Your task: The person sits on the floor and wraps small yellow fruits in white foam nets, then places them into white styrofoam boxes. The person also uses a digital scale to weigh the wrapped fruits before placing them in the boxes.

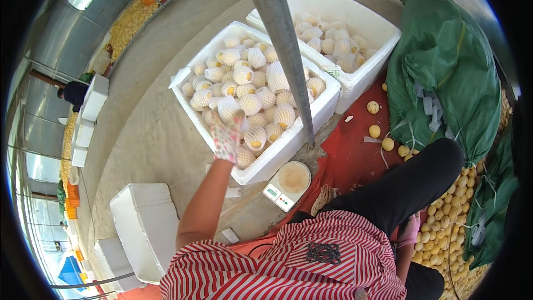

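My left hand point(227, 135), in a patterned glove, reaches over the near left part of a white foam box point(266, 171). It holds a yellow fruit in a white foam net point(228, 109) above many similar netted fruits. At my right side, partly hidden behind my thigh, my right hand point(410, 231) wears a pink glove beside a heap of yellow fruits point(441, 233); its fingers are mostly hidden. A small digital kitchen scale point(293, 178) with nothing on its round plate lies by the box's near corner.
A metal pole point(287, 41) slants in front of the box. A second foam box point(366, 66) holds netted fruits. Green sacks point(441, 62) stand at right, with loose fruits point(374, 131) on red sheeting point(345, 154). More foam boxes point(145, 229) stand at lower left. A person point(75, 93) is far left.
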Tool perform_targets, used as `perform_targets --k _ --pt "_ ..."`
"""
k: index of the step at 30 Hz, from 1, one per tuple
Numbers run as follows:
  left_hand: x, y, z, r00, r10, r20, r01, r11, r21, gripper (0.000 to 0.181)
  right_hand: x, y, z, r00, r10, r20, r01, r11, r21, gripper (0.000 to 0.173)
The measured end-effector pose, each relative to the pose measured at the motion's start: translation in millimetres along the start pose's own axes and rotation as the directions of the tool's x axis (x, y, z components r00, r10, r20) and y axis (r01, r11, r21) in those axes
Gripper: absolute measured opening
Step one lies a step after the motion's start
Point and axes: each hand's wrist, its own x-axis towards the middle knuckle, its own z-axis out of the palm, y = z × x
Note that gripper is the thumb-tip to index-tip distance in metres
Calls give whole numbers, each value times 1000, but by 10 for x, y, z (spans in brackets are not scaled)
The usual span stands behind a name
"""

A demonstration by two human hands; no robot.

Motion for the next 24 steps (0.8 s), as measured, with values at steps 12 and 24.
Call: perform_targets --k 12,24 --pt "2644 388 91 946 125 -300 -102 991 90 95 -74 8 34 993 82 -80 -90 991 -94 28" --pt "781 -11 671 973 171 -154 -222 870 -441 35 -234 -11 131 997 19 -74 -36 973 -230 33"
